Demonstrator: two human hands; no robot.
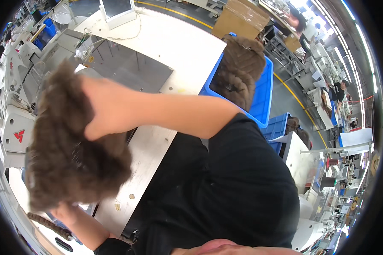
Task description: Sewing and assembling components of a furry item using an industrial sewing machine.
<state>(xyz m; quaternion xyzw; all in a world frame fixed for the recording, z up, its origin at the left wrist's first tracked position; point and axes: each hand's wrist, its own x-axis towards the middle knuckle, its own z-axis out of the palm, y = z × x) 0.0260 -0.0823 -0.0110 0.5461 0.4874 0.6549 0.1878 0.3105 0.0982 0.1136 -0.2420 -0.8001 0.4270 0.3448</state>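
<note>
A brown furry fabric piece (68, 144) hangs between my two hands above the white sewing table (151, 148), at the left. My right hand (108, 106) grips its upper right side, with the thumb on the near face and the fingers partly hidden by the fur. My left hand (66, 213) is closed at its lower edge, with most of its fingers behind the fur. Motion blurs the piece a little. A white sewing machine (15, 127) stands just beyond it, at the far left.
A blue bin (266, 91) at the upper right holds brown furry pieces (238, 63). Another blue bin (276, 125) stands behind it. A cardboard box (240, 19) sits farther back. A narrow furry strip (51, 225) and a small dark oblong object (64, 244) lie at the lower left.
</note>
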